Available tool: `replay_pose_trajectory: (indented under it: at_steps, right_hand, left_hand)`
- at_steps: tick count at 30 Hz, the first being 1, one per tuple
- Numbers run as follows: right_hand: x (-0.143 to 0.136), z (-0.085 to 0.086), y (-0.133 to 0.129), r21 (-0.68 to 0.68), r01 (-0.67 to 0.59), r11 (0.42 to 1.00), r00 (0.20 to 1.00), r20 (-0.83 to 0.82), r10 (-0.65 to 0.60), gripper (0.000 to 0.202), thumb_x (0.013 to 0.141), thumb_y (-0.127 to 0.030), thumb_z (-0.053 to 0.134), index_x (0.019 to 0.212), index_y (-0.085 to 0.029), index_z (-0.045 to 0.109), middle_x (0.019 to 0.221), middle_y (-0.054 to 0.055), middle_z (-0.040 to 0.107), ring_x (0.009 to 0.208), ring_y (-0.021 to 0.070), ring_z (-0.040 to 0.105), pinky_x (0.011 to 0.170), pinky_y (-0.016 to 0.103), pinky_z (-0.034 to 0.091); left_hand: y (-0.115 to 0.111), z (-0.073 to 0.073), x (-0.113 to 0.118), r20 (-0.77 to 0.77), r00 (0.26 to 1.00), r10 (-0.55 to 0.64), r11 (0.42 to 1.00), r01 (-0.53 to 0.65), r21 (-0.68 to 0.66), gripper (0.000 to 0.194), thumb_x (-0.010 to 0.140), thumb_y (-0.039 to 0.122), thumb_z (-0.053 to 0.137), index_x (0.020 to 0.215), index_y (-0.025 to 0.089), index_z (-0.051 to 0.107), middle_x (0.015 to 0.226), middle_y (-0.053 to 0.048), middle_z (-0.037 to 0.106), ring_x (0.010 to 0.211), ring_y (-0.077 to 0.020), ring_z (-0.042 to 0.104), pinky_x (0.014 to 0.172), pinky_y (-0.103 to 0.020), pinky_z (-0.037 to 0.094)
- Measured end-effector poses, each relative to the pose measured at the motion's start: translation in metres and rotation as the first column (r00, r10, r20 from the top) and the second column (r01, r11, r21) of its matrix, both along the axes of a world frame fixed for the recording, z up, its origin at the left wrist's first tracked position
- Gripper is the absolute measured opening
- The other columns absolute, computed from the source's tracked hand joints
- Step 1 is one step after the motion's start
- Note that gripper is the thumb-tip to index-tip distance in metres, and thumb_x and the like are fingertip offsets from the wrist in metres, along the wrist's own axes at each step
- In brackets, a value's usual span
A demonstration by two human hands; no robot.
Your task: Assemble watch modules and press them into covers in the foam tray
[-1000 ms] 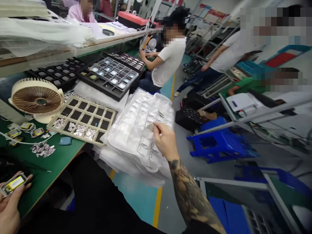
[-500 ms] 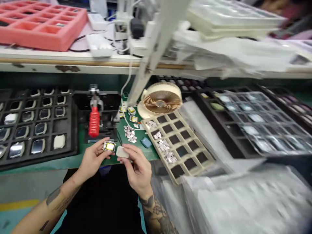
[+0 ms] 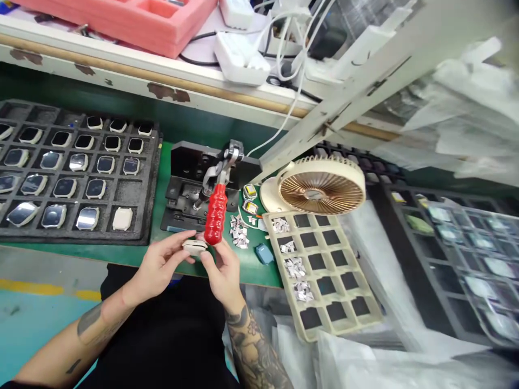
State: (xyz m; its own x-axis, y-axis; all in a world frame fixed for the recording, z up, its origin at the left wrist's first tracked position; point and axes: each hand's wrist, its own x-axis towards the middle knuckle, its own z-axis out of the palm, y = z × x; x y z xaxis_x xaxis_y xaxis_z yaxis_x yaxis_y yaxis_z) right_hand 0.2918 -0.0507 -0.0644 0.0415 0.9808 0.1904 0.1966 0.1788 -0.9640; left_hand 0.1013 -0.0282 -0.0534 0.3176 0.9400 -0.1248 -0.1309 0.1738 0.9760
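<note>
My left hand [image 3: 161, 265] pinches a cream smartwatch case [image 3: 194, 247], held edge-on just above the front of the green bench. My right hand [image 3: 224, 270] grips the same case at its right end, the thumb in front and the other fingers partly hidden behind. Right above the hands hangs the red handle [image 3: 216, 216] of a toggle clamp, which overlaps the right fingers in view. Behind it stands the black press fixture [image 3: 184, 200]. Inner parts of the case cannot be seen.
On the left a black foam tray [image 3: 130, 213] holds several watches. Small silver pieces [image 3: 239, 232], a blue block [image 3: 264, 253] and open watch bodies [image 3: 250, 207] lie right of the clamp. Beyond are a cream fan [image 3: 322, 186], a beige compartment tray [image 3: 320, 278] and a shelf post [image 3: 324, 119].
The separate open watch body and pale cover are now together as one case between both hands. The view has swung left and tilted, bringing the clamp nearer the hands.
</note>
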Motion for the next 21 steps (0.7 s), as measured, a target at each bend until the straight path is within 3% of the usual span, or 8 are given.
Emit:
replay_pose_trajectory:
  at_steps: [3,6,8,10,12,15,18,21]
  right_hand:
    - [-0.004,-0.001,0.000,0.004,0.052,0.999,0.999,-0.015,-0.052,0.019,0.108,-0.036,0.064,0.108,-0.024,0.079,0.109,0.009,0.079,0.104,0.0244,0.077,0.096,0.041,0.065]
    - [-0.008,0.002,0.000,0.033,0.114,0.993,0.994,-0.008,-0.113,0.022,0.109,-0.038,0.062,0.106,-0.023,0.079,0.105,0.009,0.079,0.098,0.0244,0.076,0.090,0.040,0.065]
    - [-0.007,0.008,0.001,0.045,0.097,0.994,0.994,0.039,-0.098,0.022,0.109,-0.037,0.062,0.105,-0.023,0.079,0.103,0.009,0.079,0.097,0.0243,0.076,0.088,0.040,0.065]
    - [-0.001,0.017,0.006,0.091,0.085,0.992,0.985,0.142,-0.097,0.017,0.108,-0.034,0.063,0.107,-0.025,0.078,0.106,0.008,0.079,0.099,0.0250,0.077,0.091,0.042,0.065]
    - [0.009,0.029,0.017,0.241,0.147,0.959,0.947,0.244,-0.207,0.019,0.106,-0.036,0.066,0.121,-0.028,0.076,0.119,0.010,0.078,0.112,0.0300,0.076,0.102,0.051,0.064]
    - [0.022,0.053,0.044,0.482,0.178,0.858,0.883,0.307,-0.355,0.050,0.097,-0.063,0.073,0.137,-0.032,0.070,0.141,0.014,0.068,0.143,0.0432,0.061,0.121,0.069,0.051]
    - [0.021,0.083,0.077,0.473,-0.023,0.881,0.866,0.450,-0.219,0.057,0.090,-0.084,0.069,0.120,-0.036,0.075,0.133,0.008,0.071,0.147,0.0447,0.060,0.125,0.072,0.045]
    - [0.007,0.122,0.100,0.575,-0.141,0.806,0.910,0.395,-0.123,0.053,0.105,-0.079,0.047,0.111,-0.035,0.076,0.110,0.004,0.073,0.120,0.0333,0.076,0.115,0.065,0.055]
  left_hand:
    - [0.000,-0.002,-0.001,-0.109,0.993,-0.041,0.991,0.054,0.119,0.033,0.107,0.033,0.072,0.138,0.025,0.080,0.125,-0.009,0.085,0.086,-0.0219,0.085,0.086,-0.034,0.071]
    - [-0.001,-0.004,0.000,-0.171,0.984,0.046,0.954,0.007,0.300,0.028,0.105,0.027,0.074,0.131,0.028,0.084,0.115,-0.006,0.087,0.084,-0.0209,0.085,0.087,-0.032,0.070]
    - [-0.001,-0.007,0.001,-0.177,0.980,0.090,0.939,-0.025,0.343,0.025,0.105,0.026,0.074,0.128,0.026,0.085,0.112,-0.006,0.088,0.084,-0.0210,0.085,0.088,-0.033,0.069]
    - [-0.001,-0.010,0.002,-0.123,0.988,0.093,0.968,-0.060,0.245,0.024,0.105,0.029,0.073,0.126,0.022,0.084,0.113,-0.008,0.087,0.087,-0.0226,0.085,0.085,-0.033,0.070]
    - [-0.001,-0.013,0.003,-0.013,0.996,0.087,0.994,-0.086,0.062,0.031,0.106,0.033,0.072,0.134,0.019,0.079,0.116,-0.011,0.087,0.092,-0.0255,0.086,0.081,-0.034,0.070]
    - [-0.005,-0.017,0.002,0.108,0.988,0.108,0.985,-0.091,-0.146,0.048,0.102,0.039,0.077,0.144,0.016,0.071,0.119,-0.014,0.085,0.100,-0.0300,0.086,0.079,-0.036,0.070]
    - [-0.015,-0.018,0.000,0.148,0.985,0.088,0.965,-0.047,-0.256,0.058,0.090,0.036,0.091,0.139,0.014,0.070,0.116,-0.016,0.085,0.100,-0.0317,0.086,0.077,-0.035,0.068]
    - [-0.023,-0.017,-0.001,0.149,0.984,0.093,0.960,-0.049,-0.276,0.050,0.082,0.029,0.096,0.122,0.015,0.069,0.099,-0.010,0.084,0.079,-0.0239,0.083,0.064,-0.027,0.062]
